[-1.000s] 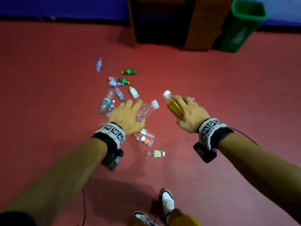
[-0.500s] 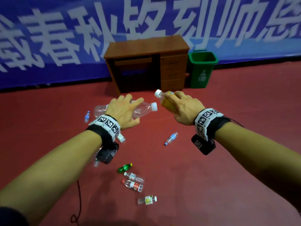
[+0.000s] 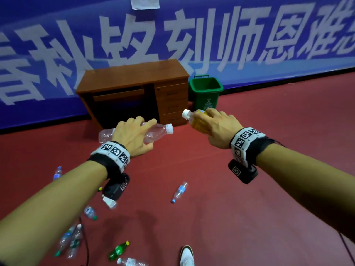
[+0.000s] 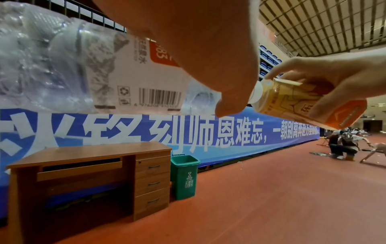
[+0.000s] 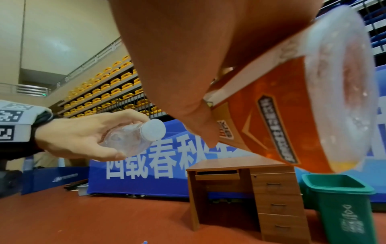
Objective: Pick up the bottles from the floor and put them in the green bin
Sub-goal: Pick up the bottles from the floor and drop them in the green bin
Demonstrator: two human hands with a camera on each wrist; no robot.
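Now, a bottle in each hand, green bin (image 3: 205, 93) ahead beside the desk (image 3: 134, 89).
My left hand (image 3: 132, 138) grips a clear, white-capped bottle (image 3: 157, 132); my right hand (image 3: 217, 127) grips an orange-labelled bottle (image 3: 194, 120).

The desk (image 3: 132, 77) stands against the banner (image 3: 192, 35), and the bin (image 3: 205, 93) stands just beside the right end of the desk. In front of the desk, above the floor (image 3: 249, 208), the left hand (image 3: 132, 137) holds a clear bottle (image 3: 157, 132) lying sideways, its cap towards the right. To the right of it, before the bin, the right hand (image 3: 215, 127) holds a second bottle (image 3: 194, 118), cap towards the left. Nearer than the desk, more bottles (image 3: 179, 191) lie scattered on the floor, most of them under the left arm.
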